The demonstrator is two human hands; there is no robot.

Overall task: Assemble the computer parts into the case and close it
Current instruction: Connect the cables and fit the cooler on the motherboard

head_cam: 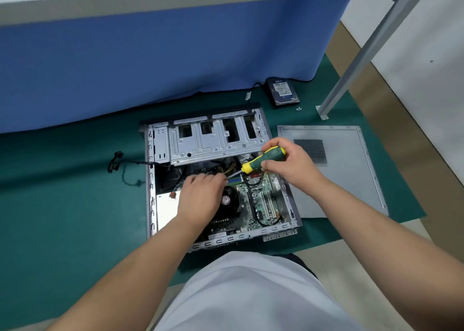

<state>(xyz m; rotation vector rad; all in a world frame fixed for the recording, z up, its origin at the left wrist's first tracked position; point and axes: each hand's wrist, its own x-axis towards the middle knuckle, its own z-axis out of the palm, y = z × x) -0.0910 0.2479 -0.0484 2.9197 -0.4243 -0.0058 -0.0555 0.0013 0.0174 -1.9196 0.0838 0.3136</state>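
An open grey computer case (150, 180) lies on its side on a green mat, its motherboard (263, 200) and black CPU fan (229, 202) exposed. My right hand (288, 165) grips a green and yellow screwdriver (263, 160), whose shaft slants down-left into the case. My left hand (200, 195) rests inside the case over the fan, fingertips at the screwdriver's tip; whatever sits under them is hidden. The case's grey side panel (346, 170) lies flat to the right. A hard drive (282, 92) lies on the mat behind the case.
A metal drive cage (213, 139) spans the case's far end. A black cable (118, 162) trails out onto the mat at the left. A blue cloth hangs behind. A grey frame leg (351, 74) stands at the right, small screws (298, 108) near it.
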